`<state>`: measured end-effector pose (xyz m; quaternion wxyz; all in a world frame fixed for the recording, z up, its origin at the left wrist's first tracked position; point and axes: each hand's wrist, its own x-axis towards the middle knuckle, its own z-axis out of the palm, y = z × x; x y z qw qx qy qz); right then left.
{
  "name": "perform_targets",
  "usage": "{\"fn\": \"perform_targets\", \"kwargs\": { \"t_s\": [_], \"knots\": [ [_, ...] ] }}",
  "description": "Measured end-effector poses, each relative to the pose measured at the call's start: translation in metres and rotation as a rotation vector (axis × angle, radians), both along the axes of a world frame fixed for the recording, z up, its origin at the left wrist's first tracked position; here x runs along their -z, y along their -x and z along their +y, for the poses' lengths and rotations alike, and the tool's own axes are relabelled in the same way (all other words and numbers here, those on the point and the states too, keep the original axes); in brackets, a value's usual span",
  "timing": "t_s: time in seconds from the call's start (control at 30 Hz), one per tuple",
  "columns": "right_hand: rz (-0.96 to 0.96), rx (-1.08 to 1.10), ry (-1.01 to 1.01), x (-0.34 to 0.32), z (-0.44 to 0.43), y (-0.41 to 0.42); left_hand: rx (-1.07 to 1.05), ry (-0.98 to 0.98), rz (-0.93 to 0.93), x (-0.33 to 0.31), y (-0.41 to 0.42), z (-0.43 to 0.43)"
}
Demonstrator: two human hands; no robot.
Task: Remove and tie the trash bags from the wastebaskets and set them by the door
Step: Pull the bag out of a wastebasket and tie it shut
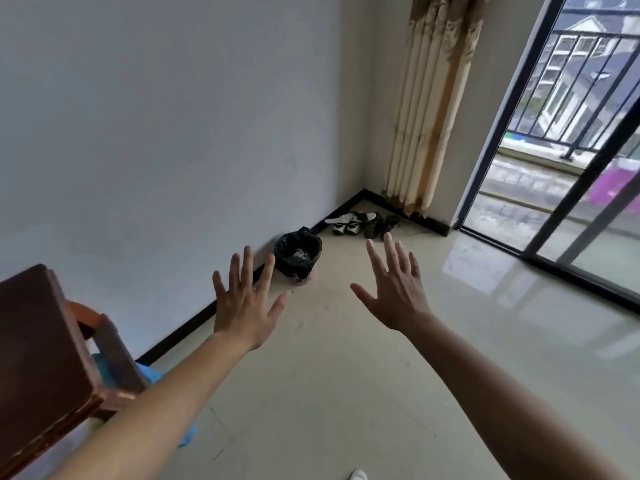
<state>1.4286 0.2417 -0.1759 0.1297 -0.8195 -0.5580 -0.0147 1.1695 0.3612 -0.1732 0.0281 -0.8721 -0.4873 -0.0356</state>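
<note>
A small pink wastebasket (302, 278) stands on the floor against the left wall, lined with a black trash bag (297, 249) that folds over its rim; some pale rubbish lies inside. My left hand (243, 303) is stretched out in front of me, fingers spread, palm down, holding nothing. My right hand (394, 289) is held out the same way, empty. Both hands hover well short of the basket, which sits farther off, between and beyond them.
A dark wooden chair (45, 358) stands at the near left with something blue (152, 379) beneath it. Several shoes (363, 223) lie in the corner under a beige curtain (429, 109). A sliding glass door (554, 188) to a balcony is open at the right.
</note>
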Motion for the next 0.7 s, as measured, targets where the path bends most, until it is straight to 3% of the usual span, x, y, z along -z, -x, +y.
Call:
{"fn": "perform_targets", "kwargs": {
  "t_s": [0.17,0.5,0.7],
  "knots": [
    [0.075,-0.035,0.036,-0.006,0.104,-0.059,-0.047,0.065,-0.022,0.003,-0.053,0.086],
    [0.04,-0.061,0.131,0.041,0.345,-0.173,-0.133,0.213,0.005,0.062,-0.161,0.319],
    [0.052,-0.072,0.165,0.034,0.477,-0.241,-0.139,0.296,0.006,0.053,-0.239,0.464]
  ]
}}
